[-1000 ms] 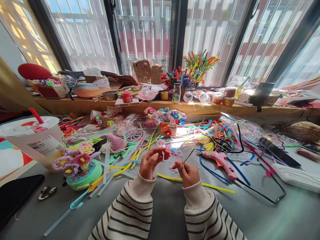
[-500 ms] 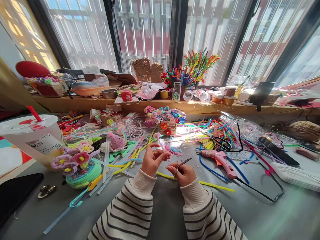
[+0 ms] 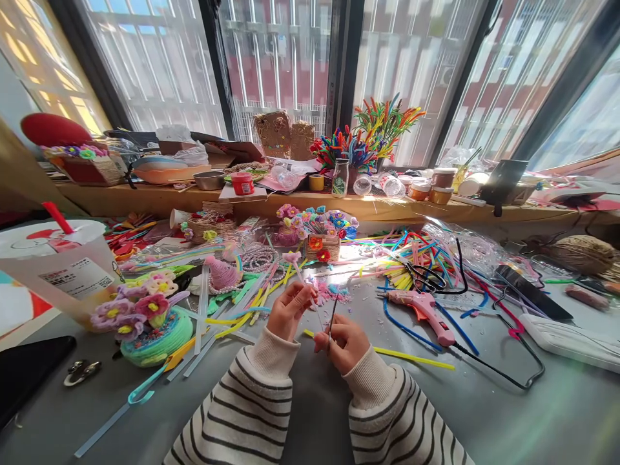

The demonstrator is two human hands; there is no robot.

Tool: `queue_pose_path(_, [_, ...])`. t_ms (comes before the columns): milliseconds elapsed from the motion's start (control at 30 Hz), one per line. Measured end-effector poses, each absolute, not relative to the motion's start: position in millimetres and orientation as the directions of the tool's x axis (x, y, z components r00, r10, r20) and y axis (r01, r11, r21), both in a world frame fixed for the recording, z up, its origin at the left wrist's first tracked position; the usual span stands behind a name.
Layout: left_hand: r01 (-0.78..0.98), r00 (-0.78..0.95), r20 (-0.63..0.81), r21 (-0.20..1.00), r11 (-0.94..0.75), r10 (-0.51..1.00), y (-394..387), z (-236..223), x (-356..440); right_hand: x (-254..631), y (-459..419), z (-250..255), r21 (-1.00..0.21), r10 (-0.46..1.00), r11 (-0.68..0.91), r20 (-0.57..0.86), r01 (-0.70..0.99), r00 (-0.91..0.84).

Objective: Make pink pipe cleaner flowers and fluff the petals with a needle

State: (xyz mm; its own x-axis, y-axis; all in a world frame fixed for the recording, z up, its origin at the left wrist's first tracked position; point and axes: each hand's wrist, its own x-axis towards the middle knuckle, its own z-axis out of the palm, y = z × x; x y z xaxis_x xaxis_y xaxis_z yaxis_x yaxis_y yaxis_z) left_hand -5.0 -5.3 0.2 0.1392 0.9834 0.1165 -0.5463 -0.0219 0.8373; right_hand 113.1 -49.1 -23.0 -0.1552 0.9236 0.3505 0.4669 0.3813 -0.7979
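Note:
My left hand [image 3: 289, 309] pinches the thin white stem of a small pink pipe-cleaner flower [image 3: 292, 258], whose head points up and away from me. My right hand [image 3: 345, 342] is closed on small dark scissors [image 3: 332, 318], blades pointing up beside the stem. Both hands hover low over the grey table [image 3: 484, 413], close together, with striped sleeves behind them. A yellow pipe cleaner [image 3: 411, 357] lies on the table just under and right of my right hand.
A pink glue gun [image 3: 426, 312] with a black cord lies to the right, with black scissors [image 3: 426, 278] on a heap of coloured pipe cleaners behind it. To the left stand a crocheted flower pot [image 3: 150, 323] and a drink cup [image 3: 62, 265]. A cluttered sill runs along the window.
The hands dropped lower and nearer together. The flower's stem turned from hanging down to pointing up and away. The scissors swung from pointing right to nearly upright next to the stem.

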Motion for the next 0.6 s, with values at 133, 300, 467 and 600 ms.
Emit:
queue_pose_path(133, [-0.566,0.093,0.127,0.823,-0.053,0.987,-5.6,0.7,-4.0,111.1,-51.0,-26.1,-0.729,0.906,0.423,0.335,0.538,-0.259])
queue_pose_path(300, [-0.551,0.078,0.180,0.827,-0.108,0.981,-5.2,-1.6,-5.3,107.8,-53.7,-28.6,-0.604,0.896,0.435,0.360,0.668,-0.259])
queue_pose_path(467, [-0.530,0.088,0.192,0.840,-0.117,0.978,-5.6,-1.0,-6.6,106.3,-54.4,-29.2,-0.507,0.893,0.423,0.376,0.751,-0.248])
queue_pose_path(600, [-0.535,0.079,0.174,0.839,-0.106,0.982,-6.0,1.0,-6.2,106.6,-54.4,-29.5,-0.473,0.890,0.426,0.371,0.771,-0.264])
